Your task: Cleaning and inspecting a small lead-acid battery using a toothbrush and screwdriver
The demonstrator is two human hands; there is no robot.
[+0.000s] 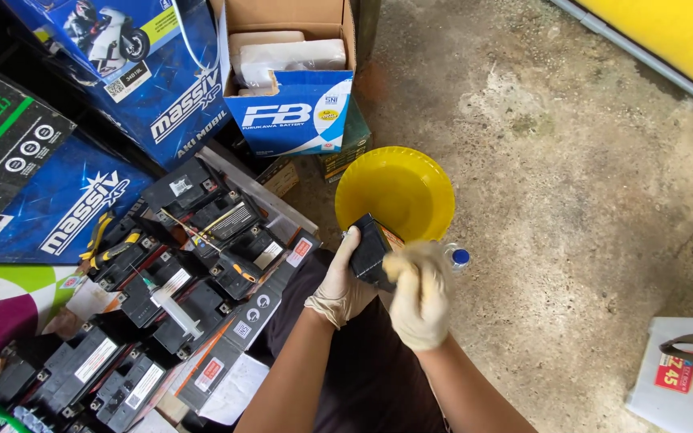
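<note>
- A bare, stained concrete floor [571, 200] took up the right half of the view, with a yellow panel [675, 36] along its upper right edge.
- Dark blue printed cardboard cartons [82, 200] were stacked flat along the left, and a blue-and-white open cardboard box [290, 96] stood behind the bowl with white wrapped packs inside.
- A crowded cluster of small black plastic batteries [162, 305] with white and red labels lay at the left (wires and a yellow-handled tool were tangled among them), close beside the person's left forearm, so an elbow swing that way risked knocking them.
- A round yellow plastic bowl [395, 192] sat on the floor directly ahead; the work looked best kept over it, so anything dripping would land inside rather than on the concrete.
- A white flat-topped box [675, 369] with a red label lay at the lower right, well apart.
- The small black rectangular battery [372, 250] was held tilted just over the near rim of the bowl.
- The left hand [342, 281], in a pale latex glove, was wrapped round the battery's side, fingers closed on it; a firm, steady hold seemed the sound way.
- The right hand [420, 297], also gloved, was blurred (its fingers curled against the battery's near end), and I could not tell whether it pinched anything.
- A small blue bottle cap [460, 256] showed just beside the right hand, close enough to be bumped.
</note>
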